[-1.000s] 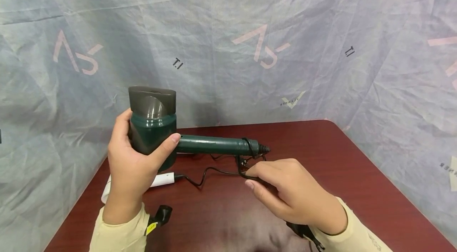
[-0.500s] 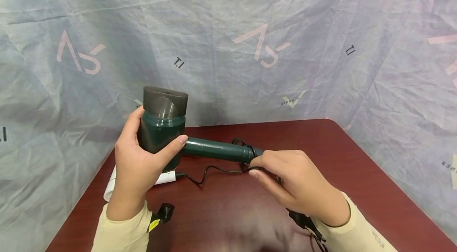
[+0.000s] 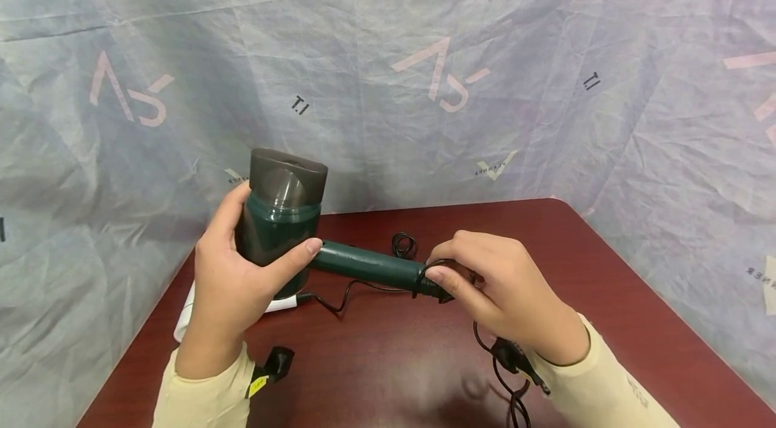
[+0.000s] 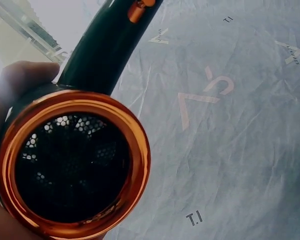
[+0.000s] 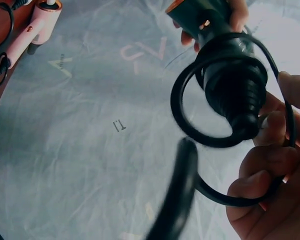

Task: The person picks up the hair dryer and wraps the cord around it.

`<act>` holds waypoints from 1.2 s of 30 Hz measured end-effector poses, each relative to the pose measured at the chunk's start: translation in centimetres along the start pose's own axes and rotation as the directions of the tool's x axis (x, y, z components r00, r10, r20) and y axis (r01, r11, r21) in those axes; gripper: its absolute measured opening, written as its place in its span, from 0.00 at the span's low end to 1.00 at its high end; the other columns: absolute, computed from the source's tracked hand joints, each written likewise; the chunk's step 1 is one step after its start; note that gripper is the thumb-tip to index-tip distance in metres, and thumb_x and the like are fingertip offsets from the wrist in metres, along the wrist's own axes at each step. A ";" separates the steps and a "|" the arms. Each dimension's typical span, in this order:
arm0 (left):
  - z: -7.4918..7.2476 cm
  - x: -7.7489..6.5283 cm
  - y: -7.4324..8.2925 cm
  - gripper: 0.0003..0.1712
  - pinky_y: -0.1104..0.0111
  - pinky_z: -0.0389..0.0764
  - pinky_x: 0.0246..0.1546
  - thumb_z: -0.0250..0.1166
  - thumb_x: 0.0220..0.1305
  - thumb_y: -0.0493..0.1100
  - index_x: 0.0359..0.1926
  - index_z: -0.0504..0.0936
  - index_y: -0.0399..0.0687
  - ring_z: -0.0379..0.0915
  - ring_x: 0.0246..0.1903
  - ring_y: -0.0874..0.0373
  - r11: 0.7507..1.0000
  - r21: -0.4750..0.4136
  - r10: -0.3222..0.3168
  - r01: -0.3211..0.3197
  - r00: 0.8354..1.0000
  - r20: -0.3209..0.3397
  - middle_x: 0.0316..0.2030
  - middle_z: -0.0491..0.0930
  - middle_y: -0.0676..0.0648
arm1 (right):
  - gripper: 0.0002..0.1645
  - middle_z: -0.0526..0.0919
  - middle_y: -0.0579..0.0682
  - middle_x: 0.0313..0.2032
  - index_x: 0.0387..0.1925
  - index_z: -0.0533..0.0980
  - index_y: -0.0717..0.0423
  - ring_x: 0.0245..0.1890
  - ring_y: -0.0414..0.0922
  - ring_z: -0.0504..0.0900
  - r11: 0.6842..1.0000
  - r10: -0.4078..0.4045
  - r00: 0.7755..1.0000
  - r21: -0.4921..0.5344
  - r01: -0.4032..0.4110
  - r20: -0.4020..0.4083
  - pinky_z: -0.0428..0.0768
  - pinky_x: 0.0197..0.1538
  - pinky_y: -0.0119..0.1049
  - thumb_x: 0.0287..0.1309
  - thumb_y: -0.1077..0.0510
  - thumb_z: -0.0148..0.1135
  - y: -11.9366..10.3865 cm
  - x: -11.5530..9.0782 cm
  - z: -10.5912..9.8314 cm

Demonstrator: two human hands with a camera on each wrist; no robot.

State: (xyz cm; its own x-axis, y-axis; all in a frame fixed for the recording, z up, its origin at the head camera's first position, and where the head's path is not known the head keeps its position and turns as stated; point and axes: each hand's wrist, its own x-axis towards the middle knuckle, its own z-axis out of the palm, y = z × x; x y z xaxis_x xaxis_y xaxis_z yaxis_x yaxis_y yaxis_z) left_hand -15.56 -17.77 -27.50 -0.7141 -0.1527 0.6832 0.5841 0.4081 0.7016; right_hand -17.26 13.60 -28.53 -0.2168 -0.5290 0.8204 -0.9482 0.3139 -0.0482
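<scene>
A dark green hair dryer (image 3: 275, 236) is held above the table, its grey nozzle (image 3: 287, 178) facing up. My left hand (image 3: 230, 286) grips its barrel, the thumb lying near the base of the handle (image 3: 370, 266). In the left wrist view a copper-coloured ring (image 4: 142, 150) surrounds the rear grille (image 4: 70, 170). At the handle's far end, my right hand (image 3: 506, 293) pinches the black power cord (image 5: 177, 100). Loops of that cord circle the handle's end in the right wrist view. More cord and a dark object hang below my right wrist; the plug is not clearly visible.
A white device (image 3: 281, 304) with its own black cord (image 3: 339, 303) lies on the red-brown table (image 3: 388, 360), partly behind my left hand. The right wrist view shows a pink hair dryer (image 5: 32, 35). A small cord coil (image 3: 404, 245) lies behind the handle. Grey sheeting (image 3: 364, 77) hangs around.
The hair dryer has shifted right and its handle end has tilted down. My right hand has risen with the cord, which now loops at the handle's end. Cord hangs under my right wrist.
</scene>
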 end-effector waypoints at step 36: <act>-0.9 -0.1 0.8 0.47 0.69 0.84 0.44 0.79 0.44 0.26 0.68 0.77 0.53 0.81 0.45 0.49 0.955 -0.282 -0.071 0.097 0.992 0.100 0.49 0.81 0.41 | 0.17 0.85 0.37 0.35 0.48 0.79 0.43 0.32 0.35 0.82 0.861 0.226 0.940 0.400 -0.315 0.254 0.81 0.36 0.31 0.72 0.69 0.55 1.4 -1.2 1.5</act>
State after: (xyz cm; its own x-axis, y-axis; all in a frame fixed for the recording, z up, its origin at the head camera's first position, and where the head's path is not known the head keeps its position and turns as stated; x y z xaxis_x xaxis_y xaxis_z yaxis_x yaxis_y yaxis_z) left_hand -14.68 -18.23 -26.85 -0.7888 -0.0902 0.6080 0.5973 0.1210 0.7928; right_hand -18.65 13.53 -30.41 -0.4772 -0.6266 0.6161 -0.8406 0.1210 -0.5280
